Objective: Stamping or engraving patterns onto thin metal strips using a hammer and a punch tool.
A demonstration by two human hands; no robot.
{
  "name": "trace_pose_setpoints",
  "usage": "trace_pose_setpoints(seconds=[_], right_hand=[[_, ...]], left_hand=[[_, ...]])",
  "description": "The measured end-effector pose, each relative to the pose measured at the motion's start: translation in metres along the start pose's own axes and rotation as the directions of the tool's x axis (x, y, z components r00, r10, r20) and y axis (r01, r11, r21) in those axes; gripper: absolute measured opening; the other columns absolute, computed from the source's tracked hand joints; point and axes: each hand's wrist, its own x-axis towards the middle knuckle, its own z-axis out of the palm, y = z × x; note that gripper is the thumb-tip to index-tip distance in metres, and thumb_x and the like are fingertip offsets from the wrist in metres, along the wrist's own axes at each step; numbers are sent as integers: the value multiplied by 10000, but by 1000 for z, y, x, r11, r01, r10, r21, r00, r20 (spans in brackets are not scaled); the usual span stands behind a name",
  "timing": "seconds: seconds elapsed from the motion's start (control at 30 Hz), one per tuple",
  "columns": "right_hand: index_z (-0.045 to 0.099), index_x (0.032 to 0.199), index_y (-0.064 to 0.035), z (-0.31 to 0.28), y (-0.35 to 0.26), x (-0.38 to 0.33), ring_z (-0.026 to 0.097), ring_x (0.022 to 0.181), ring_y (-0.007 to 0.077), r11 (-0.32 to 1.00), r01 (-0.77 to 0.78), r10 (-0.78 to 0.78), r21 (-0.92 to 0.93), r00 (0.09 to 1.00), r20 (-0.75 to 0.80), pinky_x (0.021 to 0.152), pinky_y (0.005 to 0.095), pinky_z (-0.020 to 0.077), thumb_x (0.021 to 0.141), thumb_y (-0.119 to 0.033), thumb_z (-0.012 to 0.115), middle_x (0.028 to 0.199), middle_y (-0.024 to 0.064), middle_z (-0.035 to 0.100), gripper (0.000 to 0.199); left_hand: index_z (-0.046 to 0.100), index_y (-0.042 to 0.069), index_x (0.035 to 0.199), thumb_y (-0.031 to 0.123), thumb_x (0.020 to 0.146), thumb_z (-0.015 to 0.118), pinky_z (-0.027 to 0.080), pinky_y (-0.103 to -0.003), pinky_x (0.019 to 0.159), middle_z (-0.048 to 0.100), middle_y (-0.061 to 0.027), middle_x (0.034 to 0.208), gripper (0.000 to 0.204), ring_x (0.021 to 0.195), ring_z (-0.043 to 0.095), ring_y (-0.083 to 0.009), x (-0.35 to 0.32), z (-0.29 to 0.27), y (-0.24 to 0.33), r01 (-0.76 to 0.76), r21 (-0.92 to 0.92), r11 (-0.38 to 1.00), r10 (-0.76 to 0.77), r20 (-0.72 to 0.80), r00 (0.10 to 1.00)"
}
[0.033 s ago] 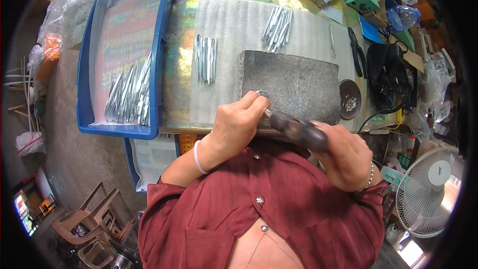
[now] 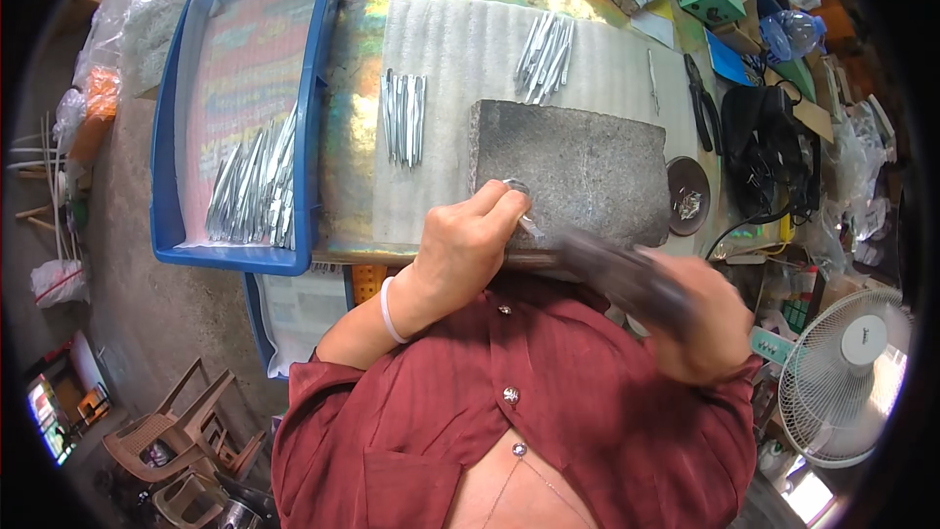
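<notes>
My left hand (image 2: pixel 475 235) is closed in a pinch on a small shiny metal piece (image 2: pixel 530 225), at the near left corner of a grey stone block (image 2: pixel 578 167). Most of that piece is hidden by my fingers. My right hand (image 2: pixel 700 318), smeared by motion, is wrapped round a dark hammer (image 2: pixel 627 279). The hammer is also blurred and hangs near the block's front edge, to the right of my left hand. A white foam sheet (image 2: pixel 441 29) lies under the block, bearing two bunches of slim silvery metal strips, one at left (image 2: pixel 403 120) and one farther back (image 2: pixel 545 57).
At the left stands a blue tray (image 2: pixel 311 137) with many silvery strips (image 2: pixel 257 186). Right of the block are a small dark dish (image 2: pixel 688 198) of tiny metal bits, black-handled pliers (image 2: pixel 700 103) and a black bag (image 2: pixel 769 152). A white fan (image 2: pixel 847 372) is at my right.
The hammer and my right hand have moved to the right and toward me, away from the metal piece. My left hand stays where it was.
</notes>
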Motion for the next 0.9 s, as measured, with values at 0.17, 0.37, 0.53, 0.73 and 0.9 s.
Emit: trace_pose_setpoints(seconds=[0.17, 0.37, 0.53, 0.73, 0.9], right_hand=[[553, 1139, 29, 3, -4, -1, 616, 634, 280, 997, -62, 59, 47, 996, 62, 528, 327, 487, 733, -66, 690, 822, 153, 626, 438], [584, 1085, 77, -26, -12, -17, 579, 528, 184, 997, 66, -69, -45, 994, -83, 449, 266, 444, 756, 5, 634, 695, 111, 593, 341], [563, 1114, 64, -8, -2, -1, 618, 642, 235, 997, -70, 68, 17, 993, 92, 552, 291, 480, 763, 43, 588, 820, 121, 634, 353], [513, 1211, 44, 5, 12, 1, 604, 639, 277, 981, -128, 148, 148, 980, -136, 541, 335, 481, 760, 50, 626, 843, 147, 610, 465], [497, 1219, -35, 62, 56, -2, 608, 708, 341, 940, -337, 340, 44, 924, -175, 603, 383, 497, 814, -18, 596, 906, 159, 592, 417]], left_hand=[[537, 56, 872, -77, 692, 529, 464, -366, 472, 525, -87, 767, 224, 597, 572, -282, -1, 2, 1, -12, 33, 999, 11, 12, 1000], [535, 60, 872, -75, 691, 522, 465, -364, 470, 530, -89, 793, 225, 587, 567, -290, 0, 0, -1, -16, 45, 999, 15, 26, 1000], [541, 56, 864, -72, 689, 523, 469, -370, 477, 529, -91, 786, 217, 594, 571, -295, 2, 1, 1, -8, 37, 999, 7, 46, 999], [575, 18, 911, 54, 880, 576, 507, -281, 530, 637, -99, 813, 47, 625, 652, -186, 0, -11, 3, 294, -473, 831, -265, 130, 956], [563, -7, 964, 131, 958, 498, 564, -247, 593, 636, -135, 894, 153, 669, 665, -173, 2, -36, 2, 347, -937, -46, -445, 330, 833]])
